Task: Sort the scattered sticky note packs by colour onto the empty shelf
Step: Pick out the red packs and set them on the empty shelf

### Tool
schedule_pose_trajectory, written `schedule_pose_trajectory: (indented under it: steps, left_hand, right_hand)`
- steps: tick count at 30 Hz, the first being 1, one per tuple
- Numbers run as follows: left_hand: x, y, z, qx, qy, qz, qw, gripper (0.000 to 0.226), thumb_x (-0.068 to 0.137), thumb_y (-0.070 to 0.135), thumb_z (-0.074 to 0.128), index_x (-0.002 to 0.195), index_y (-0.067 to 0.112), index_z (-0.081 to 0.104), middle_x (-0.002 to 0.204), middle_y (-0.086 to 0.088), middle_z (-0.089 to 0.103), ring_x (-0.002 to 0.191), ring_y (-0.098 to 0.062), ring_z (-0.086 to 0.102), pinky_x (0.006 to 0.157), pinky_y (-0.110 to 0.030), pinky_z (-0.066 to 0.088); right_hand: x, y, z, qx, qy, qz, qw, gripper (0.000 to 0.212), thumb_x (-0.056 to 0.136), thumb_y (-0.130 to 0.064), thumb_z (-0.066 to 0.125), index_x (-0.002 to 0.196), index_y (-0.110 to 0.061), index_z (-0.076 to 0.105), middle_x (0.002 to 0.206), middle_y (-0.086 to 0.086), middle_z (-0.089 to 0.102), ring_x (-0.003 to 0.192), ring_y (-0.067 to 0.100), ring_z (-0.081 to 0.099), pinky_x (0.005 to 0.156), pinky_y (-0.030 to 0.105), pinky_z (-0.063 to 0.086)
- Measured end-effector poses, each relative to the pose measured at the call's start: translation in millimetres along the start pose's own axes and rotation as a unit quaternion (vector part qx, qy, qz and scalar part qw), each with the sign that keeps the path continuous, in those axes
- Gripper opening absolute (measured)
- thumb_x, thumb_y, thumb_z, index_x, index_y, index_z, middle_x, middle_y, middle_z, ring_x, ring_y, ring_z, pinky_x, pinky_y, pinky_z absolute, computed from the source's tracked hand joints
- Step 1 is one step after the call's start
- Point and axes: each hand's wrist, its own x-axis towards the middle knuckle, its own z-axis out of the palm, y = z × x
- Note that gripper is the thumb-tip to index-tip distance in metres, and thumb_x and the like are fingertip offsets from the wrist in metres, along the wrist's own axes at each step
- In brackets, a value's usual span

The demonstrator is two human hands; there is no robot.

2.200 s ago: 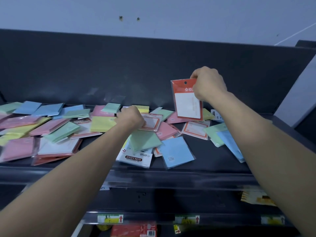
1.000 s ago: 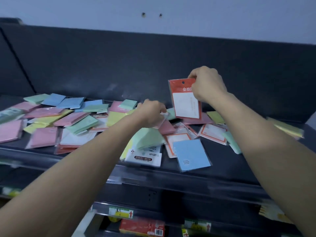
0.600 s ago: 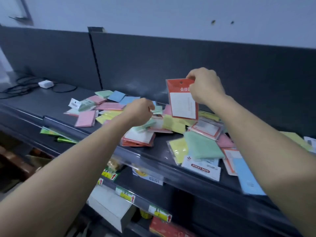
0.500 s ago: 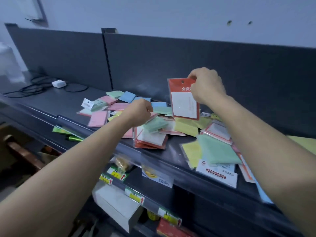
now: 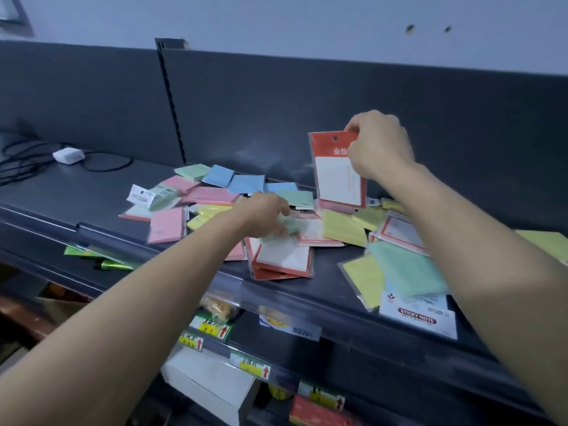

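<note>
dim, bluish indoor light, wide-angle bend at the edges

the light is weak, even and cool, and its source cannot be told. the pale wall [image 5: 276, 20] at the top is the brightest part, while the dark back panel [image 5: 276, 112] swallows detail but for a faint sheen low down. the clear shelf edge [image 5: 276, 299] catches a dull glare. shadows under the packs are soft, and the lower shelves [image 5: 368, 379] sink near black. the left hand [image 5: 264, 215] and the green pack [image 5: 287, 226] in its fingers are smeared by motion. the red pack [image 5: 338, 173] pinched by the right hand [image 5: 378, 146] is sharper, its print partly readable. straight lines bow outward, and the forearms [image 5: 123, 318] swell toward the bottom corners.
</note>
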Motion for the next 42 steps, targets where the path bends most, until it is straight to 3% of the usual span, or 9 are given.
schedule_pose_trajectory:
  steps: [4, 7, 11, 17, 21, 24, 27, 34, 42]
  left_hand:
    - [-11.5, -3.3, -12.1, -0.011, -0.003, -0.078, 0.997, 0.035, 0.085, 0.029, 0.067, 0.108, 0.005, 0.055, 0.101, -0.01, 0.061, 0.091, -0.027, 0.054, 0.075, -0.032, 0.041]
    - [-22.7, -6.4, -14.8, -0.042, -0.046, -0.136, 0.989, 0.026, 0.088, 0.021, 0.064, 0.098, -0.002, 0.056, 0.074, -0.012, 0.059, 0.065, -0.025, 0.056, 0.063, -0.03, 0.046]
    - [-32.6, -5.3, -5.1, -0.134, -0.084, -0.19, 0.969, 0.021, 0.092, 0.018, 0.058, 0.089, -0.003, 0.056, 0.084, -0.015, 0.066, 0.048, -0.018, 0.058, 0.049, -0.027, 0.052]
    - [-35.9, 4.4, 1.6, -0.278, -0.048, -0.262, 0.923, 0.01, 0.092, 0.002, 0.054, 0.097, -0.007, 0.054, 0.092, -0.022, 0.065, 0.07, -0.029, 0.068, 0.064, -0.036, 0.058]
    - [-37.3, 8.4, 7.6, -0.428, -0.041, -0.33, 0.84, 0.015, 0.094, 0.0, 0.049, 0.079, 0.0, 0.047, 0.068, -0.013, 0.051, 0.055, -0.02, 0.052, 0.048, -0.026, 0.05]
    - [-37.2, 11.0, 14.2, -0.506, -0.021, -0.346, 0.79, 0.014, 0.095, 0.002, 0.05, 0.081, 0.001, 0.047, 0.068, -0.011, 0.053, 0.054, -0.016, 0.05, 0.044, -0.023, 0.046]
    - [-41.0, 14.5, 17.5, -0.528, -0.013, -0.342, 0.777, 0.016, 0.092, 0.007, 0.057, 0.078, 0.003, 0.049, 0.079, -0.013, 0.059, 0.056, -0.014, 0.049, 0.039, -0.02, 0.041]
    - [-63.3, 10.3, 6.3, -0.542, 0.07, -0.349, 0.761, 0.023, 0.094, 0.001, 0.05, 0.072, 0.002, 0.045, 0.067, -0.009, 0.05, 0.055, -0.017, 0.049, 0.05, -0.026, 0.046]
    - [-101.9, -1.0, -4.0, -0.53, 0.195, -0.373, 0.736, 0.023, 0.087, -0.008, 0.048, 0.067, 0.002, 0.045, 0.066, -0.013, 0.051, 0.045, -0.019, 0.055, 0.031, -0.021, 0.045]
  right_hand:
    - [-1.1, -8.6, 4.1, -0.004, -0.005, -0.005, 1.0, 0.027, 0.087, 0.0, 0.051, 0.106, -0.013, 0.065, 0.106, 0.01, 0.064, 0.089, 0.029, 0.058, 0.071, 0.036, 0.049]
    - [-4.4, -18.3, 8.1, 0.004, -0.018, -0.02, 1.0, 0.027, 0.086, -0.001, 0.051, 0.106, -0.013, 0.066, 0.107, 0.011, 0.065, 0.093, 0.031, 0.059, 0.074, 0.038, 0.051]
    - [-11.8, -26.4, 9.3, 0.015, -0.026, -0.032, 0.999, 0.033, 0.084, 0.0, 0.05, 0.109, -0.015, 0.066, 0.111, 0.013, 0.064, 0.098, 0.034, 0.06, 0.08, 0.038, 0.051]
    - [-24.5, -18.1, 1.9, 0.029, -0.037, -0.043, 0.998, 0.032, 0.085, -0.001, 0.05, 0.11, -0.014, 0.066, 0.11, 0.012, 0.064, 0.095, 0.033, 0.059, 0.075, 0.037, 0.049]
    - [-30.4, -9.0, -2.5, 0.035, -0.043, -0.048, 0.997, 0.028, 0.086, -0.001, 0.051, 0.106, -0.014, 0.065, 0.107, 0.011, 0.065, 0.091, 0.031, 0.059, 0.071, 0.035, 0.048]
    - [-33.4, -4.5, -6.6, 0.037, -0.044, -0.054, 0.997, 0.028, 0.086, -0.002, 0.052, 0.108, -0.014, 0.065, 0.107, 0.01, 0.064, 0.091, 0.029, 0.057, 0.071, 0.034, 0.046]
    - [-36.3, -1.6, -8.8, 0.042, -0.045, -0.062, 0.996, 0.025, 0.088, -0.004, 0.053, 0.108, -0.014, 0.064, 0.108, 0.009, 0.064, 0.089, 0.027, 0.057, 0.07, 0.035, 0.048]
    - [-43.1, -7.1, -10.1, 0.048, -0.052, -0.082, 0.994, 0.031, 0.086, 0.0, 0.051, 0.11, -0.015, 0.065, 0.111, 0.01, 0.064, 0.095, 0.031, 0.059, 0.073, 0.035, 0.047]
    - [-55.1, -30.7, -4.2, 0.058, -0.057, -0.129, 0.988, 0.032, 0.086, -0.001, 0.051, 0.111, -0.016, 0.065, 0.113, 0.011, 0.065, 0.101, 0.032, 0.059, 0.078, 0.036, 0.047]
